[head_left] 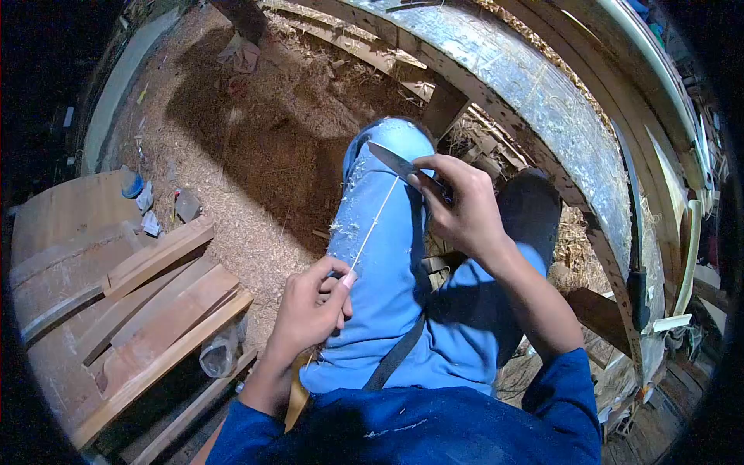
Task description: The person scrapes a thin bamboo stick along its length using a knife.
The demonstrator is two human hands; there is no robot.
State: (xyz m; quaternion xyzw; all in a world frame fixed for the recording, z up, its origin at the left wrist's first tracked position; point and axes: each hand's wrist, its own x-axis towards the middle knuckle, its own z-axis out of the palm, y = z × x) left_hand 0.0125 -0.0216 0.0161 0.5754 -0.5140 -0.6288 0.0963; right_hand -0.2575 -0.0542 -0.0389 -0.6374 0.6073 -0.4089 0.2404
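A thin pale strip of wood or bamboo (375, 223) runs slantwise above my thigh. Its lower end is pinched between the thumb and fingers of my left hand (314, 302). My right hand (463, 203) grips a knife (390, 160), whose dark blade points up and left; the handle is mostly hidden by my fingers. The strip's upper end meets the blade near my right fingertips. Small pale shavings (346, 227) cling to the blue trouser leg (387, 271) beneath.
Several wooden planks (167, 325) are stacked at the left, with a clear plastic cup or bag (221, 353) beside them. Shavings cover the floor (240, 201). A long curved board (535, 85) sweeps along the right, and a saw-like tool with a dark handle (638, 298) leans there.
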